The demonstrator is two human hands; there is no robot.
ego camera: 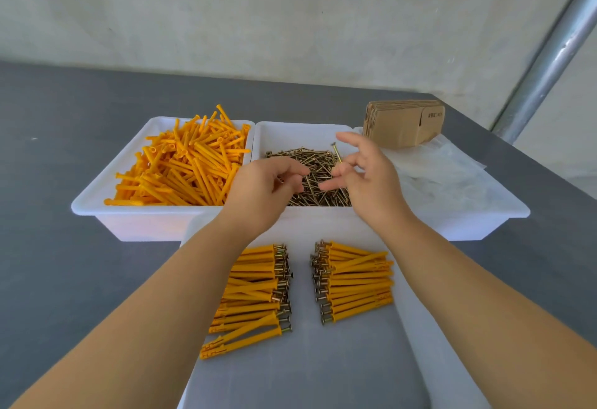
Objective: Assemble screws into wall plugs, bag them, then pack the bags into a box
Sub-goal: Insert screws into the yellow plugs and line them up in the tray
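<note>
Two piles of assembled plugs [307,286] done, right hand [365,176] pinching a screw [337,153], left hand [261,189] curled, contents unclear; bagging and boxing untouched.

Grey table [64,150], pale fabric wall [258,5], slanted metal pole [549,63]

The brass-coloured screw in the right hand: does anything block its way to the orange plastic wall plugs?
Nothing visible does. The right hand pinches the brass-coloured screw above the screw tray; only open air lies towards the orange plastic wall plugs.
</note>
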